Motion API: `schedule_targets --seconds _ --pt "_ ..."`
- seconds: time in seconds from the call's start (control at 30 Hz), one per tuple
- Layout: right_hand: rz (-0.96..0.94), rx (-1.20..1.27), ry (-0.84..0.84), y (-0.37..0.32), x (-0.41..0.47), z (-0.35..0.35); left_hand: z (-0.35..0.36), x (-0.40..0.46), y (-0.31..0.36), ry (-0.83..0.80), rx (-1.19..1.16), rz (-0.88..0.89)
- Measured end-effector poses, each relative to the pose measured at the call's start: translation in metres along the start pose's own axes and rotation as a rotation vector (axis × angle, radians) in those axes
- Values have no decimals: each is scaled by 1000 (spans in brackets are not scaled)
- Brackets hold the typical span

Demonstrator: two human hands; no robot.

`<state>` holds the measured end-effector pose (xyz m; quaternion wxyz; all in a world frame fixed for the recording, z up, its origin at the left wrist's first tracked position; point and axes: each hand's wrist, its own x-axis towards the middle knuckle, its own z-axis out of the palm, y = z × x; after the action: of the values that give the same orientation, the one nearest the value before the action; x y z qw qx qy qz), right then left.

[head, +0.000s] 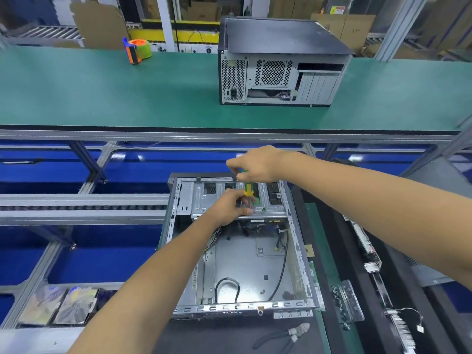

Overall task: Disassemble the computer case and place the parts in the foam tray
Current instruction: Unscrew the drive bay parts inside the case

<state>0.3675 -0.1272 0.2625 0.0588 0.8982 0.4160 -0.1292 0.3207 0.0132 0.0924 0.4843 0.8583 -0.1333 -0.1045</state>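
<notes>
Head view: an open case lies on its side at lower centre of the frame, its interior facing up, cables loose inside. The right hand grips the top of a yellow-green screwdriver that stands nearly upright over the metal drive cage at the case's far end. The left hand curls round the screwdriver's lower shaft and rests on the cage. Pliers lie on the dark mat at bottom centre. Removed parts and cables sit at lower right. A second, closed case stands on the green worktop at upper centre, with a tape dispenser at upper left.
</notes>
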Motion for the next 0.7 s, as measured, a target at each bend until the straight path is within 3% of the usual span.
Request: schedule_targets --seconds 0.1,0.27,0.4,0.57,0.7 --pt "-58 87 -70 -1 -2 -1 -1 -1 1 -2 10 16" --pt "16 -130 4 1 -3 -1 -1 -2 3 -19 -3 3" --pt "-36 30 -64 2 -8 -3 -1 -1 4 -6 31 17" --pt "11 -243 2 2 -5 -4 -1 -2 1 -5 5 -18" --pt "-65 -32 -31 3 -7 -2 -3 -1 3 -10 9 -25"
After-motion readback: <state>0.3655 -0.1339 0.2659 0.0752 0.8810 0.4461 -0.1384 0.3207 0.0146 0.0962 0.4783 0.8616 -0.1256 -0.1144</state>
